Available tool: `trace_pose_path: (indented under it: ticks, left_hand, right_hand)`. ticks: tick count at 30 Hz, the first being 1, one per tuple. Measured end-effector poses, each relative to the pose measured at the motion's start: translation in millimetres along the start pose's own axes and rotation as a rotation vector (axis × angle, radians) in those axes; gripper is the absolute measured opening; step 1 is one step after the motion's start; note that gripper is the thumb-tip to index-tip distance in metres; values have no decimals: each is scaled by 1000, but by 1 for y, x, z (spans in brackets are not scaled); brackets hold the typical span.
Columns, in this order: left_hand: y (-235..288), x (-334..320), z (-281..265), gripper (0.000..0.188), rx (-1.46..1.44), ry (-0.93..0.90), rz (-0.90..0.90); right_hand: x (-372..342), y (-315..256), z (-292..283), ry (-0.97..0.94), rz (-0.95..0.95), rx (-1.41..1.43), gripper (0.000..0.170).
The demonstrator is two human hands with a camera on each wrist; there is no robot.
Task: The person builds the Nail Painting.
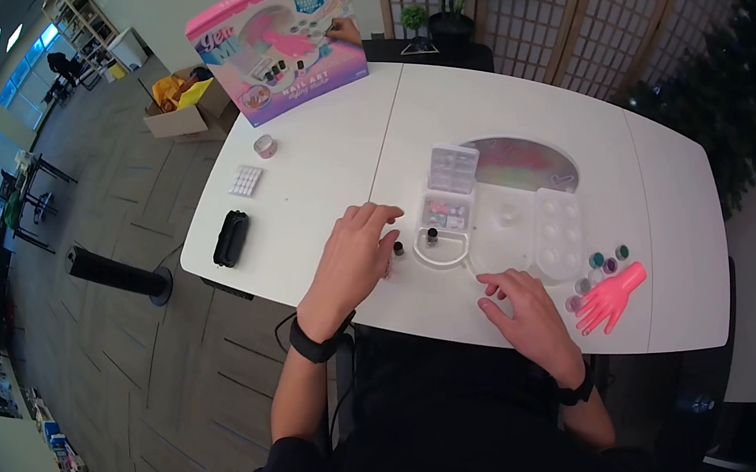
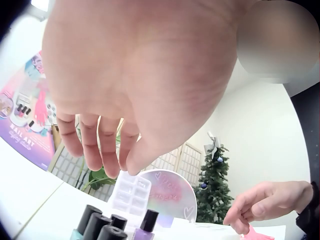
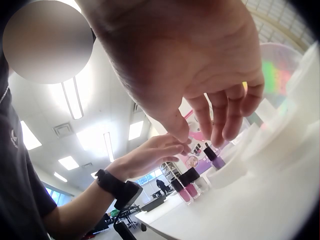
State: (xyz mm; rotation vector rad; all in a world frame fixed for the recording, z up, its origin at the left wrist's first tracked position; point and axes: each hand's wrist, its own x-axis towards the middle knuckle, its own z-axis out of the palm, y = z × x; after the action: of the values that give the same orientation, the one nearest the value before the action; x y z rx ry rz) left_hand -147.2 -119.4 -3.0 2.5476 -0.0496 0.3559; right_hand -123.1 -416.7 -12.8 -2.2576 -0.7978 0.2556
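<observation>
My left hand (image 1: 353,251) hovers above a group of black-capped nail polish bottles (image 2: 92,225) at the table's near side, its fingers loosely bent with nothing between them. A purple nail polish bottle (image 3: 215,159) stands apart, within the curved front of the white plastic station (image 1: 494,234). Pink polish bottles (image 3: 190,190) show beneath my left hand in the right wrist view. Near the station's front edge is my right hand (image 1: 532,316), fingers relaxed and holding nothing. To its right, a pink toy hand (image 1: 614,297) lies palm down beside several small glitter pots (image 1: 610,265).
The station has a lidded compartment box (image 1: 448,215), a round-topped mirror (image 1: 527,162) and a tray with wells (image 1: 559,235). A nail art box (image 1: 284,46) stands at the back left. A black case (image 1: 231,238), a white sheet of nails (image 1: 246,181) and a small jar (image 1: 265,147) lie left.
</observation>
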Motion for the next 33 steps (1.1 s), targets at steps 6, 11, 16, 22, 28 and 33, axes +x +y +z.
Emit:
trace_pose_path:
  ticks: [6, 11, 16, 22, 28, 33]
  left_hand:
    - [-3, -48, 0, 36, -114, -51, -213]
    - [-7, -59, 20, 44, -59, -64, -225]
    - [-11, -58, 33, 33, -86, 3, -239]
    - [-9, -58, 35, 27, -107, 20, -223]
    - [-10, -59, 33, 24, -122, -2, -224]
    - [-9, -60, 34, 23, -119, 26, -186]
  right_hand:
    - [-2, -2, 7, -14, -18, 35, 31]
    - [-2, -8, 12, -36, -42, 44, 30]
    - [-5, -10, 14, -52, -49, 40, 30]
    - [-8, -7, 15, -74, -62, 47, 30]
    - [-9, -7, 15, -68, -69, 72, 30]
    - [-10, -7, 15, -79, -46, 100, 29]
